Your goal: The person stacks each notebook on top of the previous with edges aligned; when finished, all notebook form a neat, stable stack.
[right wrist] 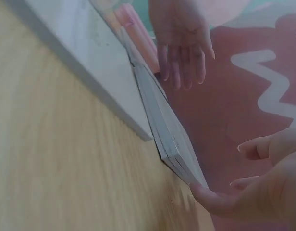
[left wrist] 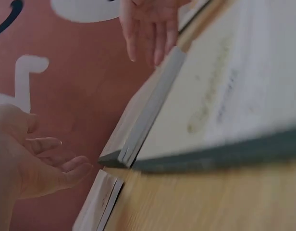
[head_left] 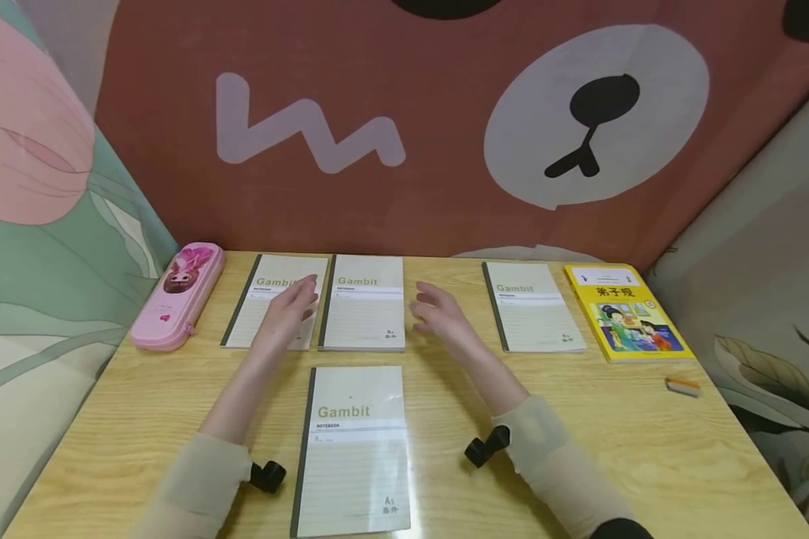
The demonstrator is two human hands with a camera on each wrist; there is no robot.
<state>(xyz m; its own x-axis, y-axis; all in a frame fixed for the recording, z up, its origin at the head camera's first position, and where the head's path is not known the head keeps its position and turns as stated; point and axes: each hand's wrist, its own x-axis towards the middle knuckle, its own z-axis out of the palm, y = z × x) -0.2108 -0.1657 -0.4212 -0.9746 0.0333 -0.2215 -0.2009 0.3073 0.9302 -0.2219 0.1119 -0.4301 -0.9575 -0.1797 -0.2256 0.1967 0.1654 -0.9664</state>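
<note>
In the head view my left hand point(head_left: 286, 307) hovers over the left back notebook point(head_left: 290, 268), covering part of its cover. My right hand point(head_left: 445, 318) is just right of the middle back notebook point(head_left: 364, 314), palm turned toward it. Both hands have relaxed, slightly bent fingers and hold nothing. The right wrist view shows the middle notebook's thick page edges point(right wrist: 160, 125) close to the right thumb. Nearest to me lies another Gambit notebook point(head_left: 353, 464) with a dark spine, flat on the wooden table point(head_left: 195, 374).
A pink pencil case point(head_left: 182, 296) lies at the back left. On the right are a further Gambit notebook point(head_left: 535, 314), a yellow picture-covered book point(head_left: 627, 314) and a small orange-and-white eraser-like block point(head_left: 683, 386). A brown printed wall covering point(head_left: 445, 209) rises behind the table.
</note>
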